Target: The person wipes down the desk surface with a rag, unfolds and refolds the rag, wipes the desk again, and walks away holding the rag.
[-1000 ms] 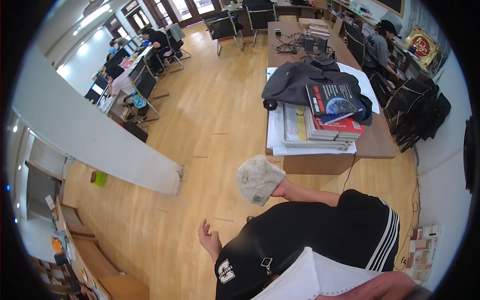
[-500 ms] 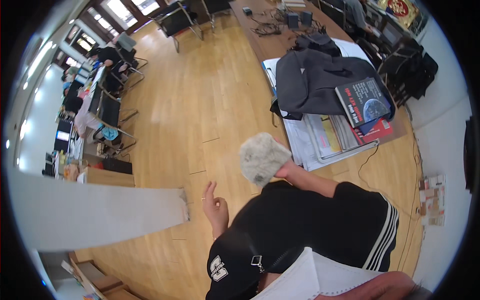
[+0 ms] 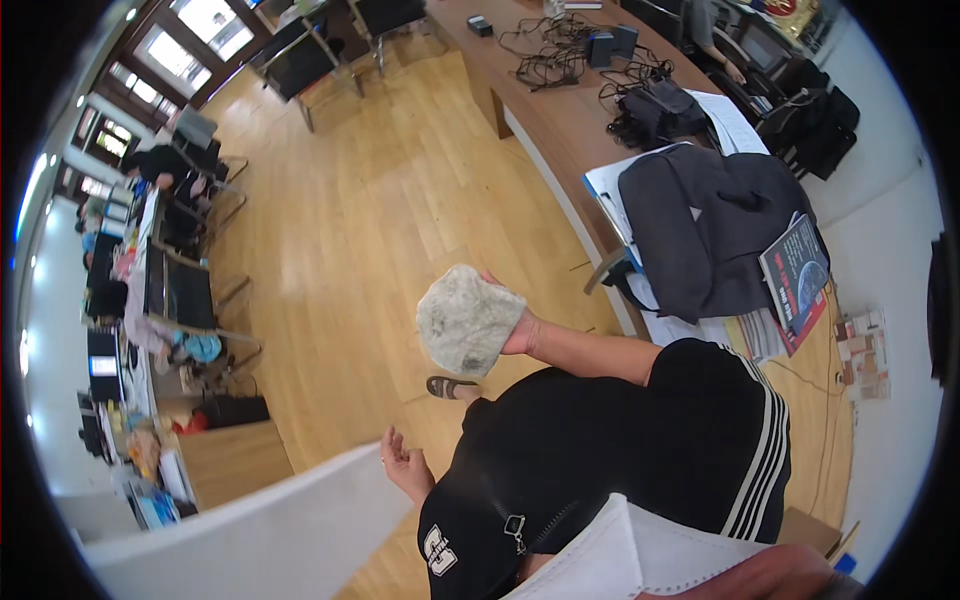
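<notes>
My right hand (image 3: 516,334) holds a pale grey, fuzzy cloth pad (image 3: 464,320) with darker smudges, out in front of my body above the floor. A fingertip shows at the pad's upper edge and the base of the palm at its right; the rest of the hand is hidden by it. I cannot tell whether the pad is a mitt or a folded rag. My left hand (image 3: 404,468) hangs lower and to the left, with nothing in it, its fingers apart and slightly curled. It is nearest a white pillar or partition edge (image 3: 330,510). One sandalled foot (image 3: 452,387) shows below the pad.
On my right runs a long brown table (image 3: 550,125) bearing a dark backpack (image 3: 690,220), a book (image 3: 795,270), papers and tangled black cables (image 3: 550,65). Along the left, people sit at desks on black chairs (image 3: 185,285). A wooden cabinet (image 3: 235,460) stands nearer.
My view has shifted forward along the table. The pad in my right hand has moved left and faces up more flatly. My left hand is lower, and a sandalled foot has come into view.
</notes>
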Tool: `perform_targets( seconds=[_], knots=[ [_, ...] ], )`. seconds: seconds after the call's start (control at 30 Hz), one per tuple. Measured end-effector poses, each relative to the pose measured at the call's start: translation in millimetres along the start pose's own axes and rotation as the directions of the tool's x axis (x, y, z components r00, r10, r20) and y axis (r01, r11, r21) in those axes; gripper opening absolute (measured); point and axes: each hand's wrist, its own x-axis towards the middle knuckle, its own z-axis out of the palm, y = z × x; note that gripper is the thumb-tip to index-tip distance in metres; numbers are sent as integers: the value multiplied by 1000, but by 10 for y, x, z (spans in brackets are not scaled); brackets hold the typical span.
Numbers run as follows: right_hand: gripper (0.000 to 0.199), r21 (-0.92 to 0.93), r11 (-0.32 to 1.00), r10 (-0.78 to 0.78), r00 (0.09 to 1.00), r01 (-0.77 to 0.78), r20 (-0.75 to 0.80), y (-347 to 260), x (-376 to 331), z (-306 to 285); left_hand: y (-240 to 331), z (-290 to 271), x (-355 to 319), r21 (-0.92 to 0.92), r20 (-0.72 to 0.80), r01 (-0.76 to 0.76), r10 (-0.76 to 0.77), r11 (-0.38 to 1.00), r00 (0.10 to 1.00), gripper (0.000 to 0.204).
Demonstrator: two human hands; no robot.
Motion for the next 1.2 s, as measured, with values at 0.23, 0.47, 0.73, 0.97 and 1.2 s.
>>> perform_targets(
  seconds=[0.23,0.47,0.73,0.97,1.2],
  knots=[
    [54,22,970,-242,970,241,34,-404,1135,-264,-28,-308,2095,119,115,-26,13,993,993,65],
    [55,38,871,-491,871,490,-2,-575,2043,46,443,-74,3888,130,374,-248,185,960,909,62],
    [57,23,723,-690,724,690,-18,-1531,2646,-203,829,1017,5186,-55,545,-304,284,951,789,55],
    [57,51,786,-618,784,616,64,-2782,4290,-26,1056,1478,6463,1,548,-164,136,986,825,53],
    [61,-40,958,-281,955,285,96,-3387,6244,685,1266,1815,7567,-38,310,-173,176,984,934,54]
  ],
)
